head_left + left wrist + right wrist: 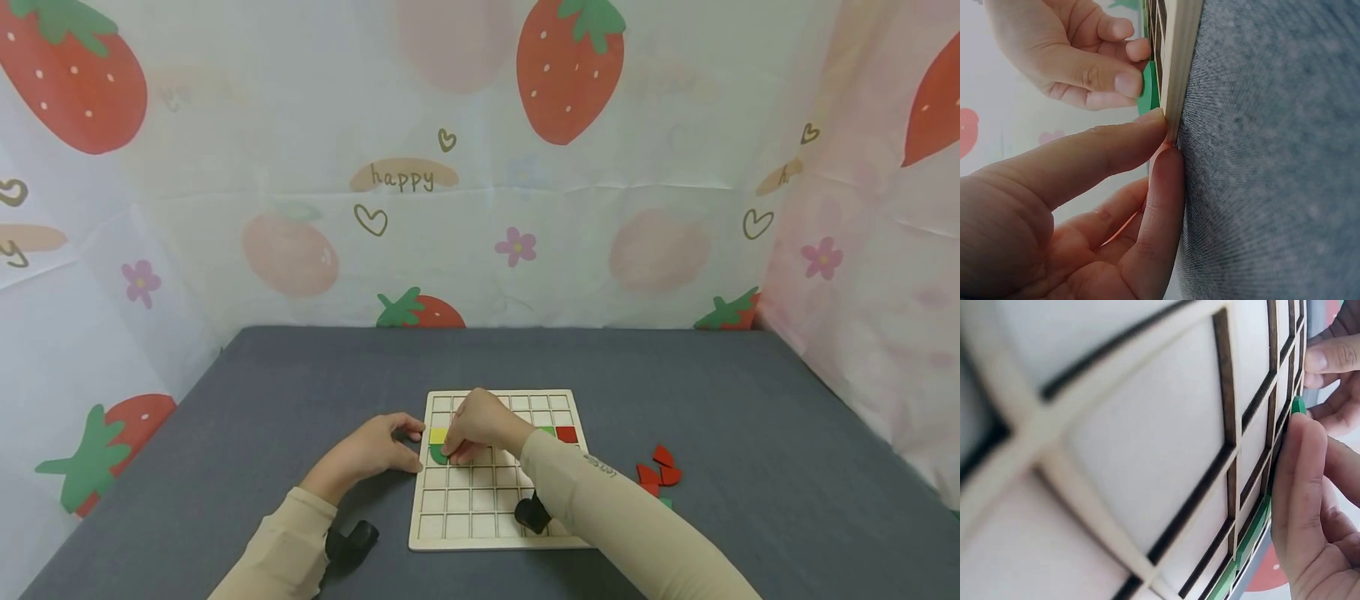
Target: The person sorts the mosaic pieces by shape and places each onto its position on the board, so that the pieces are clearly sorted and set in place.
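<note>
A pale wooden grid board (459, 525) lies on the table. My right hand (483, 423) reaches over its left part and pinches a green tile with a rounded edge (437, 454) between thumb and fingers. In the left wrist view, this green tile (1148, 90) stands tilted at the board's edge. My left hand (372, 450) rests at the board's left side, thumb and fingertips touching the rim (1175, 75). A yellow square (438, 435) sits in the cell just above the green tile. Green pieces (1254, 531) lie in cells near the right hand.
On the board's right side are a red square (566, 434) and a partly hidden green piece (547, 431). Several red pieces (670, 475) and a green one (666, 502) lie loose on the grey table (315, 358), right of the board. A patterned curtain (480, 250) hangs behind.
</note>
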A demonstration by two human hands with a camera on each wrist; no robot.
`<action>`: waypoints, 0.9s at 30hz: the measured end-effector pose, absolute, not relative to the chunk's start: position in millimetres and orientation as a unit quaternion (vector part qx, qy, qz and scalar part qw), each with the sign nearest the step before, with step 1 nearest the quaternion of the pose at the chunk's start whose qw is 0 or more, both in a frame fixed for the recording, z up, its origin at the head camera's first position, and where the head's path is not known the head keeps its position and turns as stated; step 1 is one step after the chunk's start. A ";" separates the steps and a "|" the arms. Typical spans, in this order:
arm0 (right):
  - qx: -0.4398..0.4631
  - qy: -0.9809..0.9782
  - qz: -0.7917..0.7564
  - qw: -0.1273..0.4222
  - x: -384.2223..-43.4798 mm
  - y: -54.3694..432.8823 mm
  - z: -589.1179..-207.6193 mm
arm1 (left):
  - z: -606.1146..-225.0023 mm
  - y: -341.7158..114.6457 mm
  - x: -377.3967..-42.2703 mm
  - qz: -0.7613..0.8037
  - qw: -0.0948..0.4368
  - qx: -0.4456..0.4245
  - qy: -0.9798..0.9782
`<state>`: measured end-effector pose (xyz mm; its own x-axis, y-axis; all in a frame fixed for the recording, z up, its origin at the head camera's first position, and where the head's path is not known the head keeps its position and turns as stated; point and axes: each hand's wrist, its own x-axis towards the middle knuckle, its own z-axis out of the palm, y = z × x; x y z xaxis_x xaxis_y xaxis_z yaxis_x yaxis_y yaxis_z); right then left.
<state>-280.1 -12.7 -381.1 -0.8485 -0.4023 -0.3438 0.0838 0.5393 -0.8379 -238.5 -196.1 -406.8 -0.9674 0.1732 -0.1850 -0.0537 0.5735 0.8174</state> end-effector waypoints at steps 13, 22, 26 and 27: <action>-0.111 0.871 -0.432 0.206 -274.8 -16.9 -383.5 | -406.1 -196.7 -238.8 0.461 0.121 0.046 0.878; -0.123 0.874 -0.428 0.192 -274.4 -16.8 -384.4 | -405.3 -196.5 -238.3 0.454 0.118 0.043 0.882; -0.139 0.865 -0.442 0.192 -277.5 -7.0 -381.2 | -406.8 -195.4 -238.5 0.453 0.117 0.034 0.883; -0.142 0.860 -0.449 0.194 -278.5 -2.9 -379.7 | -407.2 -195.0 -238.7 0.453 0.115 0.031 0.883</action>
<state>-278.5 -2.9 -379.7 -0.8845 -0.4181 -0.2069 -0.0691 0.5560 -0.8283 -238.7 -195.0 -407.2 -0.9714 0.1592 -0.1761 -0.0501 0.5872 0.8079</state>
